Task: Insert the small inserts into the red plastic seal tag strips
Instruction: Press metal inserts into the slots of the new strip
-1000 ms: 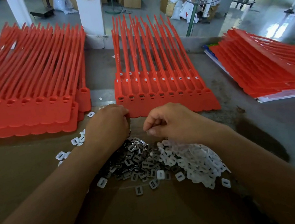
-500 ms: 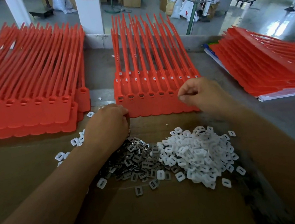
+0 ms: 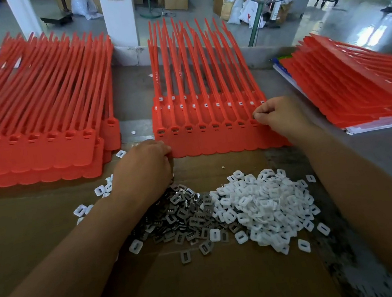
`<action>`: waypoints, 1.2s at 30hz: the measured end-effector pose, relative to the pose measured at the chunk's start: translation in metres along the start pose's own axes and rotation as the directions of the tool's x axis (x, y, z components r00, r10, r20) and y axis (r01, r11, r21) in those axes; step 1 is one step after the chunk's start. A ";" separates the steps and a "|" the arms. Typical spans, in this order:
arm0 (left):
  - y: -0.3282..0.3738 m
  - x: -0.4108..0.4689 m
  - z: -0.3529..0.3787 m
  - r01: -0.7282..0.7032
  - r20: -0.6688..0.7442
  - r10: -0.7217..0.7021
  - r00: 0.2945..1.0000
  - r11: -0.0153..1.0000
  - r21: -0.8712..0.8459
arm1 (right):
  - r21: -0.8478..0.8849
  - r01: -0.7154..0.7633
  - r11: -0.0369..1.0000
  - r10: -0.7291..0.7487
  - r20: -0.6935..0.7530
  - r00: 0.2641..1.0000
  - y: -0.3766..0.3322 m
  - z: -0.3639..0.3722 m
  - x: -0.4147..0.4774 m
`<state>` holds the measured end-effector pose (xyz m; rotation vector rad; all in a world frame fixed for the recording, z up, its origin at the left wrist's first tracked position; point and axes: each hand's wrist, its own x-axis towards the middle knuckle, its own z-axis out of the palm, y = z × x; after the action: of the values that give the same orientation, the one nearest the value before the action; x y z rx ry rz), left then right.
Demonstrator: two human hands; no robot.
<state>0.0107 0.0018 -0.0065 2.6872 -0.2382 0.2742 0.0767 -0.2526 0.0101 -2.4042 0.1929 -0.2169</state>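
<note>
Tiny white marks along the middle set of red seal tag strips (image 3: 213,138), too small to read. At the right-hand end of its front row of slots, the right hand (image 3: 278,117), fingers curled in, thumb and forefinger pinched together on a small grey insert (image 3: 255,116), mostly hidden by the fingertips. At the set's front left corner, the left hand (image 3: 145,170), knuckles up, fingers curled under and touching the red edge; fingertips hidden, so impossible to tell whether closed on anything. Just in front, on brown cardboard (image 3: 209,287), a heap of grey inserts (image 3: 189,214) touching a heap of white inserts (image 3: 263,202), the grey heap partly covered by the left wrist. Further away, a left red stack (image 3: 34,151) and a right red stack (image 3: 358,90), both cut off by the frame edges.
</note>
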 end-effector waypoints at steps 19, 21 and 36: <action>0.002 -0.002 0.000 0.005 0.019 -0.005 1.000 1.000 0.000 | -0.058 0.007 0.998 -0.003 0.070 0.998 0.003 0.001 0.000; 0.002 -0.002 0.000 0.002 0.020 -0.002 1.000 1.000 0.000 | -0.068 0.015 0.998 -0.010 0.071 0.997 0.003 0.002 0.000; 0.002 -0.001 0.000 0.001 0.019 -0.001 1.000 1.000 0.002 | -0.131 0.033 0.991 -0.026 0.057 0.998 0.006 0.005 0.001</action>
<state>0.0095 0.0000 -0.0055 2.6928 -0.2431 0.2483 0.0782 -0.2535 0.0024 -2.5427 0.1507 -0.1556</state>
